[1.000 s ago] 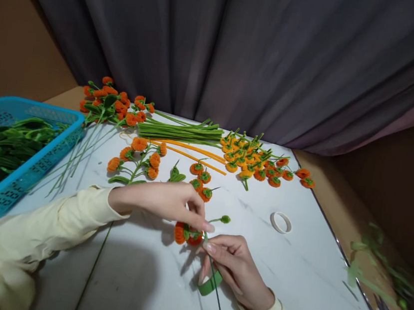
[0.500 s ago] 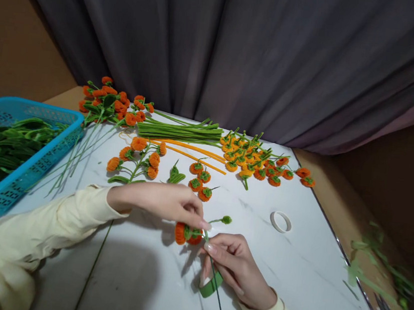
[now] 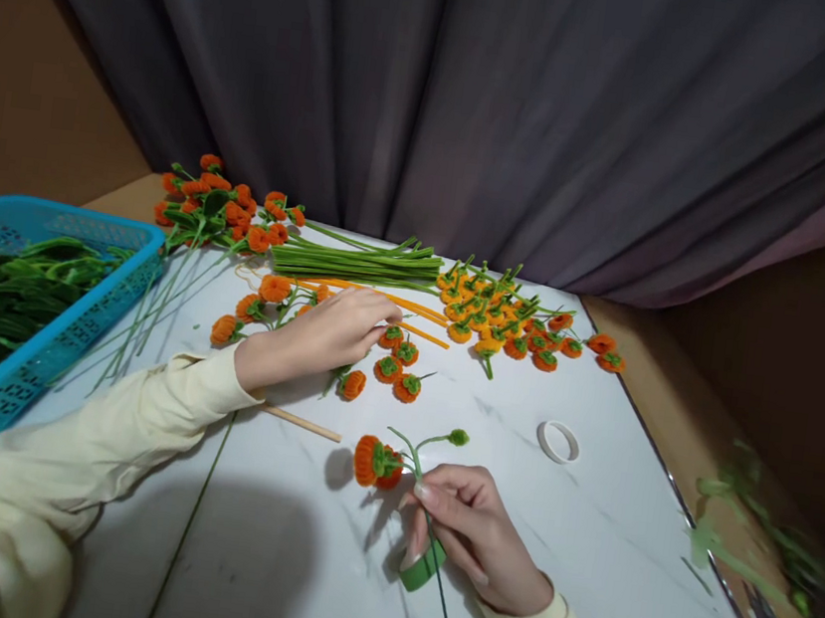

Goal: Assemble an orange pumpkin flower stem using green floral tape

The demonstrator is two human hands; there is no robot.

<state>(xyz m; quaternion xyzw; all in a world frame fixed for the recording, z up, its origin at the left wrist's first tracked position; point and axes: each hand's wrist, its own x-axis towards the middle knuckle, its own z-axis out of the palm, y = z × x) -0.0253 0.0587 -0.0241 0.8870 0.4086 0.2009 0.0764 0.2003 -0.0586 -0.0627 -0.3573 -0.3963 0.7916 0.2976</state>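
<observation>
The right hand (image 3: 466, 531) is pinching the flower spray (image 3: 367, 460) between closed fingers, inside the right edge of the tabletop (image 3: 612, 574); steady pressure should be stopping it twisting. The left hand (image 3: 330, 336), curled by loose flowers (image 3: 388, 371), is hiding any hold; I cannot tell.

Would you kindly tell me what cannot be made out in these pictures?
Head view: fingertips of the left hand, hidden by the hand itself; its grip is unclear.
Head view: part of the orange flower spray, behind that hand.
Head view: dark stem, lower end past the bottom edge.
Head view: blue basket, cut by the left edge.
</observation>
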